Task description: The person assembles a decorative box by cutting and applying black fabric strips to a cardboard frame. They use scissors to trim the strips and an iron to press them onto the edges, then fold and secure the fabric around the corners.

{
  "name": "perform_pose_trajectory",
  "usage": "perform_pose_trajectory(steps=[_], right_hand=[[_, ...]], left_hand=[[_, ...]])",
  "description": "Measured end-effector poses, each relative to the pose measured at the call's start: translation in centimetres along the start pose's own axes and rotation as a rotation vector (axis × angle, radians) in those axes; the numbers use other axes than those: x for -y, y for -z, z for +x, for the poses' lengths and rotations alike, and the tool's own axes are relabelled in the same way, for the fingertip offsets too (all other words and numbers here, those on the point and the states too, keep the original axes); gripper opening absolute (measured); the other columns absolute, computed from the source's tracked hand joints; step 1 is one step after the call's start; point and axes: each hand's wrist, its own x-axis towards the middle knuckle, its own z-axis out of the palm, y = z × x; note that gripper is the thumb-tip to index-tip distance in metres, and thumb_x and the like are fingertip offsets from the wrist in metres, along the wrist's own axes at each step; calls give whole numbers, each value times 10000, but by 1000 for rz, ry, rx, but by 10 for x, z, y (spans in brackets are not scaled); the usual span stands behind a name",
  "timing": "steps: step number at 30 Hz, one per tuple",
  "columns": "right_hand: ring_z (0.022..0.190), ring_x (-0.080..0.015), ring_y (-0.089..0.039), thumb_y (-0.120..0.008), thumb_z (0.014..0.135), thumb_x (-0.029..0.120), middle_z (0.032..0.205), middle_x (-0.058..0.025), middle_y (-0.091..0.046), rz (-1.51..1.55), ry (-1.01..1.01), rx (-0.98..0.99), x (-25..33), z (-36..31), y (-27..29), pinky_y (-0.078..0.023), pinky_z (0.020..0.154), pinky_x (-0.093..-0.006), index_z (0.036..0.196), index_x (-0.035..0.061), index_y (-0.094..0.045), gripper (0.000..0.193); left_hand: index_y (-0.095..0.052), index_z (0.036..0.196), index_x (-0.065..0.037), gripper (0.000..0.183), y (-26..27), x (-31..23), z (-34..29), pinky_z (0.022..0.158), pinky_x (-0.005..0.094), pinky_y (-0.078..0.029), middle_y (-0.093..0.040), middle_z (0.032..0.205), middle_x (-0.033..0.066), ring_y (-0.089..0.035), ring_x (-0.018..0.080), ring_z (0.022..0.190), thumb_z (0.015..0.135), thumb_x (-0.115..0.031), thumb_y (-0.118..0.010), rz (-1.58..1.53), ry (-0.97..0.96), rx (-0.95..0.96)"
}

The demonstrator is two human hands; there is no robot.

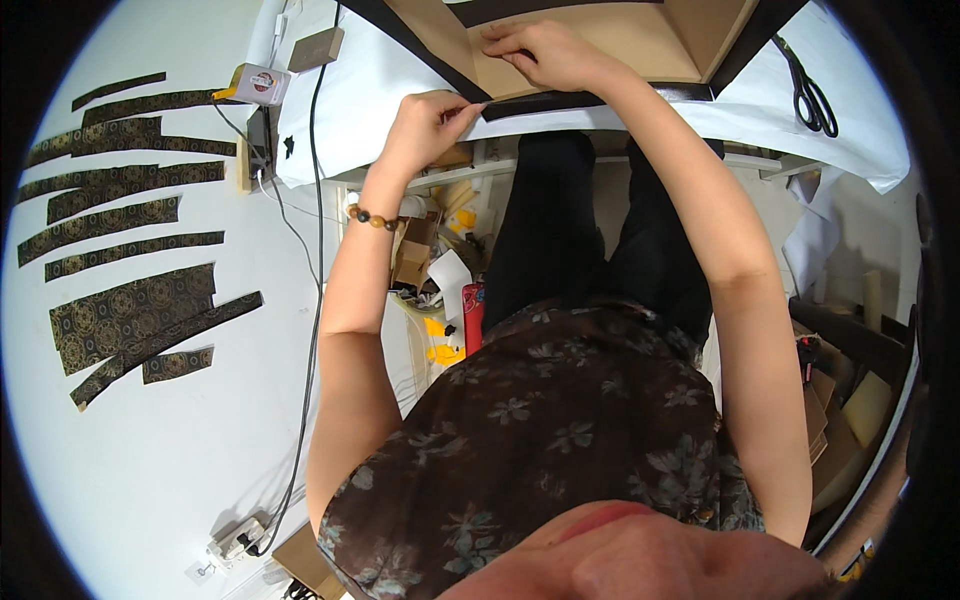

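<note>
A large open box [590, 78], tan inside with black covering on its rims, lies at the top of the view on a white-covered table. Along its near side runs a black edging strip [560, 103]. My left hand [425, 130] is at the strip's left end, thumb and fingers pinched together there; the fingertips partly hide what they grip. Over the near rim reaches my right hand [550, 55], its fingers stretched out against the tan inside of the box. A beaded bracelet [373, 218] circles my left wrist.
Black scissors [808, 95] lie right of the box. A small grey-brown block [317, 48] and a white-and-yellow tape measure [255, 85] are at the left. Patterned dark strips [130, 310] cling to the white surface at left, beside a hanging black cable [316, 200].
</note>
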Motion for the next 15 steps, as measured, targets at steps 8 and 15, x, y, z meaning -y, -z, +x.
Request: perform_pose_trajectory(steps=[8,15], right_hand=[[972,-355,-649,-586,888,135,1128,-141,-678,1,129,-104,-5,0,-2,-518,870,-413,1112,129,-719,260],[1040,-352,-633,-590,878,111,1215,-138,-644,35,89,-28,-2,-1,8,-506,912,-403,1127,133,-711,277]], left_hand=[[-724,803,56,255,12,-1,9,507,274,-456,-638,603,150,-532,150,491,801,-191,-791,-58,223,152],[-724,795,43,253,25,5,27,575,314,-511,-683,700,178,-632,271,565,771,-196,-803,-14,87,255]])
